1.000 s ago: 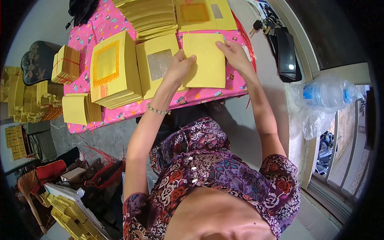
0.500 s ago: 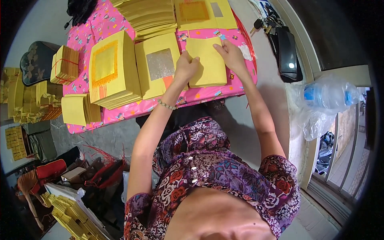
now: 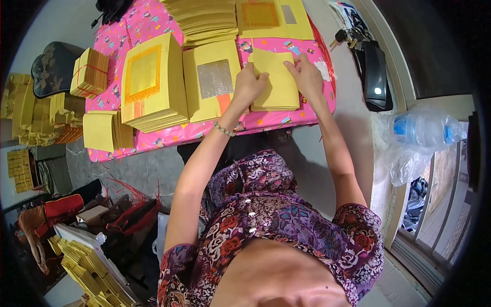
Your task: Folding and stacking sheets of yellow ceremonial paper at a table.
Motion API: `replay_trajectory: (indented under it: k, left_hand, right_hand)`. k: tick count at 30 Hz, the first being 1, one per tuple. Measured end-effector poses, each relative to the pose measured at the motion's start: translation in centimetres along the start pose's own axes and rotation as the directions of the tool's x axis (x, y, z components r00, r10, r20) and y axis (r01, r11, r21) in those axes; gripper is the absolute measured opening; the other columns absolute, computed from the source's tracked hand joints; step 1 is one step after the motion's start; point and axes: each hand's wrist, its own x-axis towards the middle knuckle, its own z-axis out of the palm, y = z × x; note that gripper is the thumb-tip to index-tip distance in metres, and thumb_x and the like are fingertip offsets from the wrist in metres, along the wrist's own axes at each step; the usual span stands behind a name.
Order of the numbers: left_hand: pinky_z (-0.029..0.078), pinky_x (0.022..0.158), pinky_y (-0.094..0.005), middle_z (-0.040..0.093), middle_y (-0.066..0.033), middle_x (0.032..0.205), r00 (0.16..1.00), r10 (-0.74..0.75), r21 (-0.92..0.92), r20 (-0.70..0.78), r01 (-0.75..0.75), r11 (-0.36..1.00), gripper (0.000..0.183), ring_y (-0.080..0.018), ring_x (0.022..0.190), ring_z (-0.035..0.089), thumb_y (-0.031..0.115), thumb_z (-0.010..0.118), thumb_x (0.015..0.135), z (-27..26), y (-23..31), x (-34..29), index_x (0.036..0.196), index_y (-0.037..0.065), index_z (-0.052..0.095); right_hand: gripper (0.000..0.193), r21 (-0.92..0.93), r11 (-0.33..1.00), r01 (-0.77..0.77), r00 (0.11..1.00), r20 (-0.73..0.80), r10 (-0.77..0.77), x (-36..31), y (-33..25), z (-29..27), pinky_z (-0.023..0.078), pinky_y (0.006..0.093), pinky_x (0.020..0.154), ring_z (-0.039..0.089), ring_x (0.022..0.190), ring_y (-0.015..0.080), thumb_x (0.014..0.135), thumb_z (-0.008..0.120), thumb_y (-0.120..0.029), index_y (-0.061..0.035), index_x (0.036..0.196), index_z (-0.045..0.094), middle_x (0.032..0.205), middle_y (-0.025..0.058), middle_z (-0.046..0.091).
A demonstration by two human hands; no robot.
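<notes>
A stack of folded yellow paper [image 3: 276, 84] lies near the front edge of the pink table, between my hands. My left hand [image 3: 250, 84] is closed at its left edge, thumb pointing right over the paper. At its upper right corner my right hand [image 3: 308, 77] grips the edge, thumb on top and fingers curled behind. Just left of my left hand lies yellow paper with a silver square [image 3: 215, 79], partly covered by that wrist. Further left stands a thick stack of yellow paper with a gold square in an orange border [image 3: 143, 74].
The pink patterned tablecloth [image 3: 171, 143] covers the table. Behind are more yellow paper stacks [image 3: 204, 23]. At the left sit a bundle tied with red string [image 3: 91, 74] and a small folded stack [image 3: 99, 131]. Keys [image 3: 350, 36], a black phone [image 3: 376, 77] and a plastic bottle [image 3: 414, 128] are at the right.
The view has shifted slightly, so the table appears further right and up. Both hands stay at the folded paper, and their grip looks much the same.
</notes>
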Motion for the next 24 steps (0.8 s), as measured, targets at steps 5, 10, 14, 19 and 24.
replay_trajectory:
  k: [5,10,14,19,24]
  left_hand:
    - [0.051,0.072,-0.0401,0.062,-0.0242,0.093,0.997,0.06,-0.004,-0.039,-0.06,0.998,0.052,-0.0362,0.079,0.063,0.024,0.067,0.079,-1.8,-0.7,-0.7,0.115,-0.008,0.049]
    - [0.041,0.092,-0.0488,0.05,-0.0194,0.117,0.848,0.53,0.235,-0.016,-0.512,0.826,0.068,-0.0381,0.108,0.047,0.035,0.078,0.068,-3.0,0.7,-3.2,0.124,0.008,0.051]
    - [0.036,0.099,-0.0505,0.049,-0.0162,0.122,0.797,0.572,0.244,0.194,-0.604,0.759,0.074,-0.0391,0.117,0.038,0.038,0.083,0.058,-2.1,1.5,-4.8,0.123,0.018,0.055]
    - [0.038,0.099,-0.0475,0.049,-0.0164,0.124,0.815,0.548,0.192,0.19,-0.578,0.793,0.066,-0.0391,0.117,0.039,0.032,0.082,0.06,-1.1,0.6,-4.4,0.12,0.016,0.059]
    - [0.039,0.099,-0.047,0.05,-0.0169,0.124,0.809,0.559,0.176,0.182,-0.586,0.791,0.062,-0.0398,0.117,0.039,0.03,0.082,0.061,-0.9,0.7,-4.4,0.118,0.016,0.061]
  right_hand:
    - [0.036,-0.008,1.0,-0.026,0.999,0.031,0.027,0.5,-0.2,-0.3,0.047,0.0444,0.06,0.063,0.068,0.0332,0.085,0.063,-0.037,-0.0036,0.096,0.055,0.069,0.0127,0.062]
    - [0.038,0.023,0.998,-0.053,0.997,0.053,0.052,0.7,-0.1,-0.4,0.047,0.043,0.061,0.063,0.069,0.0314,0.084,0.064,-0.038,-0.0025,0.097,0.055,0.069,0.0114,0.061]
    - [0.041,0.117,0.992,-0.053,0.996,0.081,0.044,1.0,0.1,-0.4,0.047,0.0427,0.064,0.063,0.07,0.0313,0.085,0.063,-0.039,-0.0024,0.103,0.055,0.074,0.0124,0.063]
    - [0.045,0.221,0.97,-0.097,0.981,0.186,0.056,1.4,0.8,0.0,0.048,0.0392,0.075,0.065,0.084,0.0287,0.088,0.058,-0.039,-0.0046,0.115,0.052,0.092,0.0155,0.065]
    - [0.044,0.291,0.948,-0.126,0.972,0.225,0.061,1.7,1.4,0.1,0.048,0.0384,0.078,0.065,0.088,0.0279,0.089,0.057,-0.038,-0.0034,0.115,0.051,0.096,0.0164,0.066]
